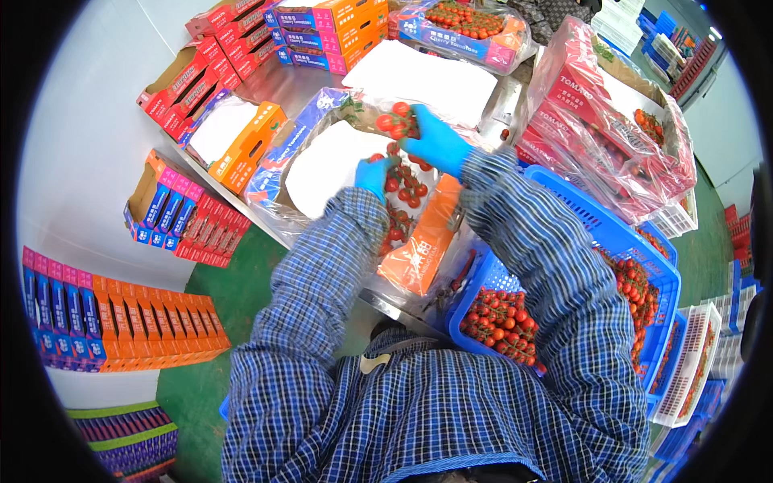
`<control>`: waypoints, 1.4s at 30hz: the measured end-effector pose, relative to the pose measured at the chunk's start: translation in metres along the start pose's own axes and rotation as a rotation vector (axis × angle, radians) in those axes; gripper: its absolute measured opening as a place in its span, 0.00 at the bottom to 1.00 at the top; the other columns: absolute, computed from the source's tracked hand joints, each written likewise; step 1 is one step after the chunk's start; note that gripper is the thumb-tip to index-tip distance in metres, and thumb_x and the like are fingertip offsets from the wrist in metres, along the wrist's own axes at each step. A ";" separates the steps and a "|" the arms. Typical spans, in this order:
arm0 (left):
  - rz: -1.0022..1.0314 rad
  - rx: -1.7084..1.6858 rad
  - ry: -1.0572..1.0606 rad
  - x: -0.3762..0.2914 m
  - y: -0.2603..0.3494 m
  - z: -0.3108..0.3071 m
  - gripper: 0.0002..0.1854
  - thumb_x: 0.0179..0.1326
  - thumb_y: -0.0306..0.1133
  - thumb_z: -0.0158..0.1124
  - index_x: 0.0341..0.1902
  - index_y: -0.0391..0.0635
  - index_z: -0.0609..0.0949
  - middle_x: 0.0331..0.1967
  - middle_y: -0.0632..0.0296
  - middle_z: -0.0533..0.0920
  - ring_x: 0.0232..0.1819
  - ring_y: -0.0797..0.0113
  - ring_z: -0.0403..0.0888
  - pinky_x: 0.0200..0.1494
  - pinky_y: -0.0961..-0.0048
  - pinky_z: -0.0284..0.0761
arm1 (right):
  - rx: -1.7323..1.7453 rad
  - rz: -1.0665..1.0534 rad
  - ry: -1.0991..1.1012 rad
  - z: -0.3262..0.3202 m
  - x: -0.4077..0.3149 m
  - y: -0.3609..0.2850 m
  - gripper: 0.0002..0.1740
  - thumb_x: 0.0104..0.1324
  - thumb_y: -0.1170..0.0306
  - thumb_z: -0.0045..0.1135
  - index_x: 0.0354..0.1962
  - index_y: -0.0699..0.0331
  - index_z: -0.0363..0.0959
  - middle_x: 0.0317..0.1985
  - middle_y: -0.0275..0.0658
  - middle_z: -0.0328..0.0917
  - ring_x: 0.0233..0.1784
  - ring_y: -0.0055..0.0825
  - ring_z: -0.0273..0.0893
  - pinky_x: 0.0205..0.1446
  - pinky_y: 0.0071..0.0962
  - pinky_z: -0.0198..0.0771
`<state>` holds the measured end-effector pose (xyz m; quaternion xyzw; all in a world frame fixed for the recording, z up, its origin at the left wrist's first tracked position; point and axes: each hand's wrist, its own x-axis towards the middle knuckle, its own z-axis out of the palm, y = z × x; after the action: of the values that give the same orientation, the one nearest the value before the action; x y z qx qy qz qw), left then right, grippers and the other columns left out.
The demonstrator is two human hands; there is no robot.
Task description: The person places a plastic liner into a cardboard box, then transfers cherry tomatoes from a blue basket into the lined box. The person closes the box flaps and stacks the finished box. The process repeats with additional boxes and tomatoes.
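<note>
Both my hands wear blue gloves and are over an open cardboard carton (279, 158) printed for cherry tomatoes and wrapped in clear plastic. My right hand (438, 142) grips a bunch of red cherry tomatoes (397, 122) at the carton's far side. Lower down, my left hand (371, 176) has its fingertips at the tomatoes near the middle; the sleeve and glove hide whether it pinches any. More cherry tomatoes on the vine (406, 186) lie in a row along the carton's orange end panel (423, 241). White paper (335, 166) covers the left part of the carton.
A blue plastic crate (468, 308) of cherry tomatoes stands at my right, under my right forearm. Red bagged cartons (595, 121) are stacked beyond it. A filled bagged carton (462, 39), white sheets (420, 78) and an orange-ended carton (238, 148) share the metal table.
</note>
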<state>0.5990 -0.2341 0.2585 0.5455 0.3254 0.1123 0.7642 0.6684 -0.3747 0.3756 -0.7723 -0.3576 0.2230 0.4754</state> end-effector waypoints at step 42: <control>0.302 1.221 -0.997 -0.242 -0.018 0.086 0.20 0.52 0.36 0.58 0.49 0.43 0.78 0.37 0.51 0.82 0.39 0.58 0.81 0.40 0.62 0.77 | 0.754 0.489 -0.020 -0.042 -0.273 0.263 0.12 0.59 0.70 0.45 0.40 0.63 0.72 0.35 0.40 0.77 0.35 0.31 0.76 0.42 0.32 0.72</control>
<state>0.4644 -0.4340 0.3492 0.8912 -0.1276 -0.2404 0.3629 0.6110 -0.6843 0.1606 -0.6046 -0.0625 0.4509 0.6536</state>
